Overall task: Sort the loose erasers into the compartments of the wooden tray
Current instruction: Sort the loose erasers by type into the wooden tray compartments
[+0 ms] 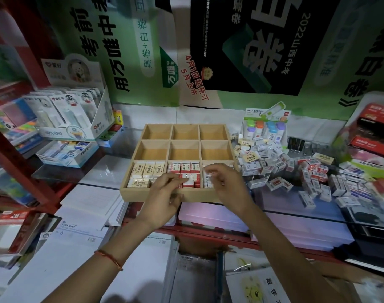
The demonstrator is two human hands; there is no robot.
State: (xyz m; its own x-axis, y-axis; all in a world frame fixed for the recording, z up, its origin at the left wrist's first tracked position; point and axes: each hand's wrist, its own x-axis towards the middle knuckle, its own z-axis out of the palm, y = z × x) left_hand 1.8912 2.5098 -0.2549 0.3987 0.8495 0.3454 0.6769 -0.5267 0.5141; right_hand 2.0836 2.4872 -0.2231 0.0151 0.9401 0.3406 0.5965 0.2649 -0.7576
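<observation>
Right hand point(226, 184) pinching blue-white eraser point(208, 172) over near-right compartment of wooden tray point(129, 194), keeping like with like. Left hand point(164, 191) curling at red-white erasers point(186, 168), probably squaring row; grip unclear. Loose erasers point(274, 167) waiting, heaped right of tray.

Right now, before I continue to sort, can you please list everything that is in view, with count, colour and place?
wooden tray: one, light wood, nine compartments, centre; the far six hold nothing
cream erasers: several, near-left compartment
red-and-white erasers: several, near-middle compartment
white erasers: a few, near-right compartment, mostly hidden
loose erasers: many; white, red and cream; heap to the right of the tray
display box: one, white, far left
posters: several, green and black, back wall
paper pads: several, white, near left
left hand: over the near-middle compartment, grip blurred
right hand: over the near-right compartment, grip blurred
</observation>
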